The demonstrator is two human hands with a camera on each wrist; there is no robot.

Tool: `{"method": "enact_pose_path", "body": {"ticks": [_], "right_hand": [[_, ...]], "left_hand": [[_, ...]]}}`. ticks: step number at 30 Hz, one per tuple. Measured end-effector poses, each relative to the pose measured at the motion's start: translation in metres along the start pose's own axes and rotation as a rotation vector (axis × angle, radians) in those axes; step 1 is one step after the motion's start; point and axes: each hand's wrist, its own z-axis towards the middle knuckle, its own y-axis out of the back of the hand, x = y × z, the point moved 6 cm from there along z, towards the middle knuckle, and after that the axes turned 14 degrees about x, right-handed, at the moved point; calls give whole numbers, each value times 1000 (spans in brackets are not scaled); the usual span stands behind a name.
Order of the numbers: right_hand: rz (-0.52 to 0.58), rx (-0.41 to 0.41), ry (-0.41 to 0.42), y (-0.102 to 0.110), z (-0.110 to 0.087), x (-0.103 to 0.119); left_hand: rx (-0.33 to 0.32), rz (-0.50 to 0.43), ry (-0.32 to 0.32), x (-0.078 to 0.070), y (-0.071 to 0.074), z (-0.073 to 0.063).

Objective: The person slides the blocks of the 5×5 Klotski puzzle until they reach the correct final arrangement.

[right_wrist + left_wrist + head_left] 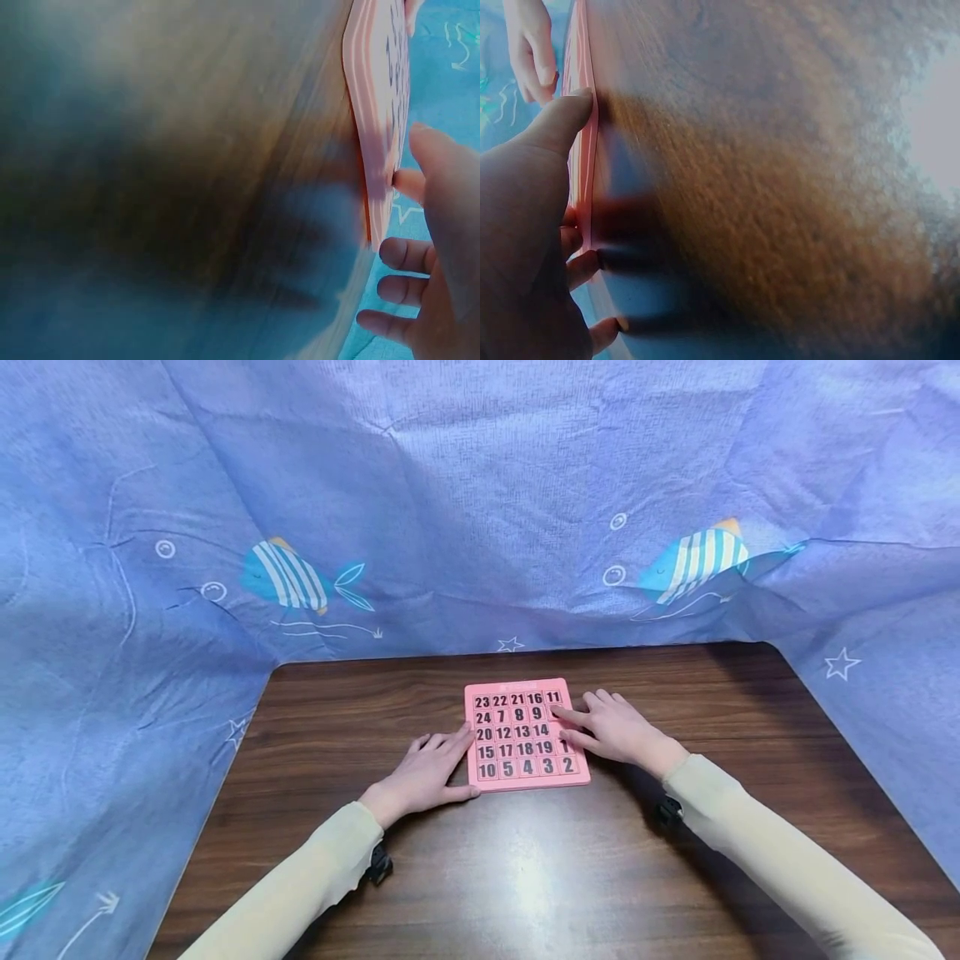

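Note:
A pink sliding number puzzle lies flat on the table, its tiles printed with black numbers. Along its left side rests my left hand, index fingertip against the left edge and extended thumb at the near left corner. My right hand reaches over the right edge from the other side. Its index fingertip touches the right-hand column just below the 11 tile, covering that spot, and the thumb sits lower, above the 1 tile. The other right fingers are off the board, beyond its right edge.
The dark wood-grain table has rounded far corners and a bright reflection in front of the puzzle. A blue cloth with fish and stars hangs behind it and at both sides. Dark wrist devices are worn under both wrists.

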Motion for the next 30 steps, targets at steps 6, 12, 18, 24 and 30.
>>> {"method": "enact_pose_path", "body": {"ticks": [6, 12, 18, 24, 30], "right_hand": [[5, -37, 150, 1, -28, 15], [-39, -82, 223, -4, -44, 18], [-15, -18, 131, -6, -33, 9], [-4, 3, 134, -8, -35, 12], [-16, -91, 297, -11, -57, 30]], "left_hand": [[18, 1, 15, 1, 0, 0], [35, 2, 18, 2, 1, 1], [40, 0, 14, 2, 0, 3], [38, -3, 19, 3, 0, 5], [36, -8, 24, 4, 0, 4]]}}
